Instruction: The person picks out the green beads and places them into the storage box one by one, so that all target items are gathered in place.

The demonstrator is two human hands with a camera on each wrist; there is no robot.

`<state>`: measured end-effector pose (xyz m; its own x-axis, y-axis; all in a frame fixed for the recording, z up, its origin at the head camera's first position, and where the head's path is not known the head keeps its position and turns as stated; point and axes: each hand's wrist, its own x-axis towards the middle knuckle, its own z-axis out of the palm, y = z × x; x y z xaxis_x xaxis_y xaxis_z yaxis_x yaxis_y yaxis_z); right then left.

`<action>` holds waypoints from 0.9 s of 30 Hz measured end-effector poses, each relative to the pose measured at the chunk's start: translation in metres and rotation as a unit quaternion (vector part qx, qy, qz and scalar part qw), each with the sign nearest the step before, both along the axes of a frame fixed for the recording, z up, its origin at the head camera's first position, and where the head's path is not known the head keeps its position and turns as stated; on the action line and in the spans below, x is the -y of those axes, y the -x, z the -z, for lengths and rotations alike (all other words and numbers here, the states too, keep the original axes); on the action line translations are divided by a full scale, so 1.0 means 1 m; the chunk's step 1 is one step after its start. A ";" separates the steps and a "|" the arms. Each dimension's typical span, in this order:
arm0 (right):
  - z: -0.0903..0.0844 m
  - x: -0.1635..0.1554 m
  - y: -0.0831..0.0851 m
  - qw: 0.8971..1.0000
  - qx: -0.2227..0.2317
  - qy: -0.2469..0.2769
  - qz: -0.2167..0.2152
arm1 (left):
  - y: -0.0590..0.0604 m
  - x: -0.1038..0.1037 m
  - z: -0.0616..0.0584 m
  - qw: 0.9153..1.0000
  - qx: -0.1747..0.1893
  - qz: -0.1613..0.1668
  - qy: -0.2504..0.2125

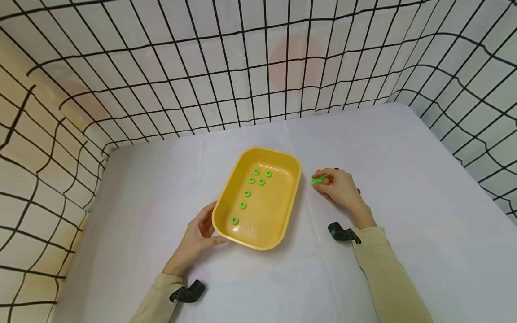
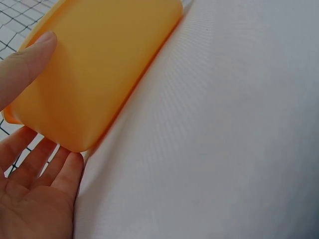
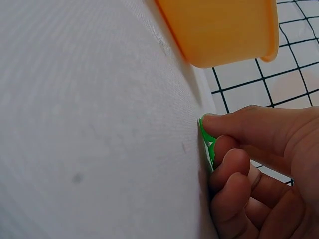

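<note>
A yellow plastic tray (image 1: 278, 224) lies on the white-covered table, with several small green rings (image 1: 247, 194) along its left side. My left hand (image 1: 198, 235) holds the tray's near left corner; in the left wrist view the thumb (image 2: 40, 52) lies on the outer wall and the fingers reach under the rim. Right of the tray, my right hand (image 1: 339, 186) is down at the cloth, pinching a green ring (image 1: 313, 181) between thumb and index finger. Another green ring (image 1: 321, 179) shows beside it, partly hidden by the fingers.
Small red pieces (image 1: 359, 191) peek out around the right hand, mostly covered by it. Black wire mesh (image 1: 250, 67) borders the table at the back and on both sides. The white cloth (image 1: 412, 179) shows light creases.
</note>
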<state>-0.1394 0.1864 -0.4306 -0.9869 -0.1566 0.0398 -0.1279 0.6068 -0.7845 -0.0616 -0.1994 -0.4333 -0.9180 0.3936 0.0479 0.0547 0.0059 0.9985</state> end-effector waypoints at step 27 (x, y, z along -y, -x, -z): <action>0.002 0.001 0.001 1.000 0.007 -0.003 0.003 | 0.001 0.000 0.001 1.000 0.001 -0.001 0.004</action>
<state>-0.1406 0.1855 -0.4326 -0.9884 -0.1499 0.0245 -0.1123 0.6126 -0.7824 -0.0623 -0.1992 -0.4340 -0.9189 0.3921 0.0435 0.0535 0.0144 0.9985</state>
